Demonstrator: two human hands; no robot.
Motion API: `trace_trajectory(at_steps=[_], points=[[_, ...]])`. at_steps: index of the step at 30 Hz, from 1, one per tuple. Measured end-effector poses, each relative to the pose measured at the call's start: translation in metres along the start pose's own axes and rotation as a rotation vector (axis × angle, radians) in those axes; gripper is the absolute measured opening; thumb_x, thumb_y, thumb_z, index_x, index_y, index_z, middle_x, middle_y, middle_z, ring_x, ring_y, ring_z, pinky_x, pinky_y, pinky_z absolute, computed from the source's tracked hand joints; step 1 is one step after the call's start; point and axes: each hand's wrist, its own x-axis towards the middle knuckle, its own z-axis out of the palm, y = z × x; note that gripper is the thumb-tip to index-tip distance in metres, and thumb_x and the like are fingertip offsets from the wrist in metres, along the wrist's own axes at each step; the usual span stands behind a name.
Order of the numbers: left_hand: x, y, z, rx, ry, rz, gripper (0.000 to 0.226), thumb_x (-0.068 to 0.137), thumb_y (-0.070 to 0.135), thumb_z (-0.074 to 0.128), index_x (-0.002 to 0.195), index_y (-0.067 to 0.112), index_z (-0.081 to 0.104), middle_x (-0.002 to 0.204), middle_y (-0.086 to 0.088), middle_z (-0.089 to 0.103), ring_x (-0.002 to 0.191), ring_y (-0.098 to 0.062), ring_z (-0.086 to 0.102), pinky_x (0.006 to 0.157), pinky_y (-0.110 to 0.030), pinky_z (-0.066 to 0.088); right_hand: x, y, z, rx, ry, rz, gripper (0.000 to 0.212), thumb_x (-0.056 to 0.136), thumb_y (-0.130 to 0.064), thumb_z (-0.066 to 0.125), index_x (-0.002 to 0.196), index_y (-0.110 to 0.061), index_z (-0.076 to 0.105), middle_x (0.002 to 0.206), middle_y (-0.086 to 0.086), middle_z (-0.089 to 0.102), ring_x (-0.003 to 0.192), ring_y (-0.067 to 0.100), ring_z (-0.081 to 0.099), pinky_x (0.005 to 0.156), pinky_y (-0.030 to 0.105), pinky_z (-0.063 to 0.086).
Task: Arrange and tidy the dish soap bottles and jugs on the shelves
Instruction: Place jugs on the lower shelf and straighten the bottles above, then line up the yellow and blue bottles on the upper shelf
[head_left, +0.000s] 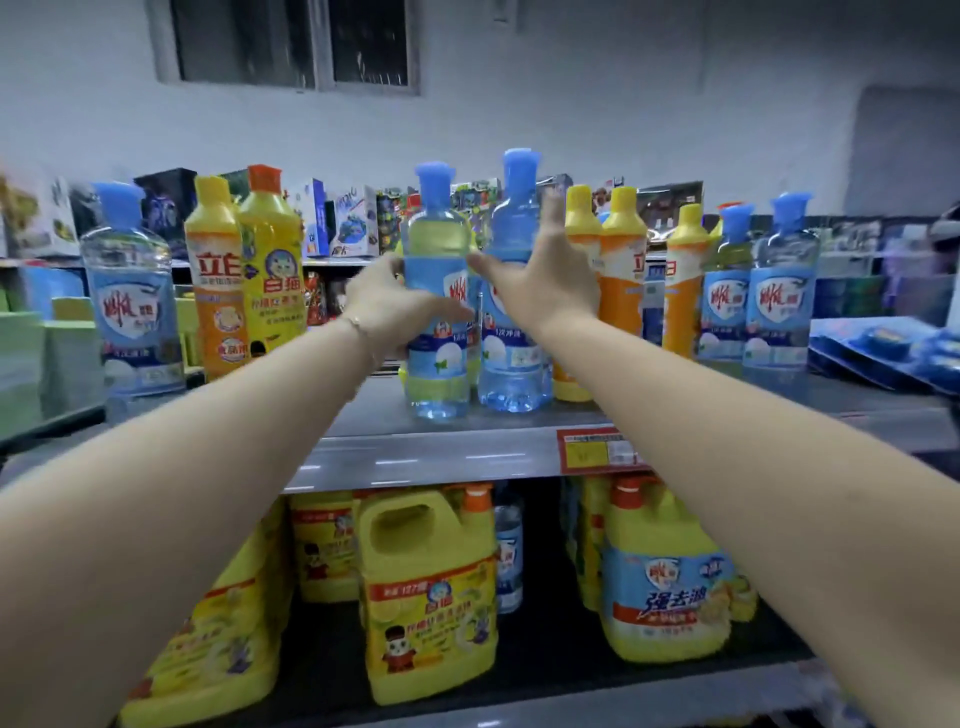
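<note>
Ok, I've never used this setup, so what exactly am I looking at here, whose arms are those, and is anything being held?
There is one picture, from a camera worn on a person's head, looking forward and down. The bare arms are that person's. The left hand grips a clear blue-capped bottle; the right hand lies open against its neighbour bottle. Both stand on the top shelf among yellow and orange soap bottles. Below sit yellow jugs.

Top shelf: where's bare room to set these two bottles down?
Bare top shelf lies between the orange-capped yellow bottle and the left hand's clear bottle. The front lip is bare too. Right of the right hand, the yellow-capped bottles crowd together.
</note>
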Motion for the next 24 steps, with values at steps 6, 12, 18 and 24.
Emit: trace_trajectory(at_steps=[6, 12, 18, 24], points=[[-0.001, -0.01, 0.012, 0.042, 0.007, 0.033, 0.056, 0.06, 0.032, 0.088, 0.104, 0.027, 0.054, 0.086, 0.009, 0.065, 0.068, -0.009, 0.063, 0.045, -0.022, 0.045, -0.003, 0.022, 0.013, -0.103, -0.053, -0.012, 0.096, 0.083, -0.061, 0.057, 0.152, -0.018, 0.006, 0.132, 0.013, 0.054, 0.11, 0.031, 0.059, 0.076, 0.039, 0.052], [-0.006, -0.02, 0.02, 0.023, 0.013, 0.027, 0.068, 0.062, 0.038, 0.088, 0.109, 0.016, 0.045, 0.089, 0.008, 0.06, 0.072, -0.004, 0.06, 0.05, -0.018, 0.044, -0.016, 0.035, 0.006, 0.052, -0.124, -0.08, 0.078, 0.094, -0.056, 0.04, 0.152, -0.022, 0.002, 0.154, 0.007, 0.029, 0.132, 0.026, 0.041, 0.089, 0.035, 0.045], [-0.021, -0.022, 0.018, 0.355, 0.329, 0.407, 0.051, 0.078, 0.043, 0.074, 0.104, 0.01, 0.047, 0.09, -0.002, 0.051, 0.076, -0.018, 0.048, 0.066, -0.032, 0.045, -0.014, 0.075, -0.016, 0.056, 0.162, -0.048, 0.044, 0.094, -0.028, 0.051, 0.131, -0.01, 0.037, 0.121, 0.01, 0.049, 0.107, 0.023, 0.05, 0.087, 0.035, 0.047], [-0.06, 0.016, 0.067, 0.519, -0.146, 0.757, 0.009, 0.09, 0.021, 0.056, 0.093, 0.015, 0.051, 0.07, 0.007, 0.055, 0.06, -0.011, 0.051, 0.059, -0.031, 0.047, 0.002, 0.114, -0.017, 0.077, -0.048, 0.368, 0.072, 0.086, -0.026, 0.062, 0.143, -0.012, 0.02, 0.137, 0.013, 0.038, 0.124, 0.029, 0.043, 0.101, 0.045, 0.044]])
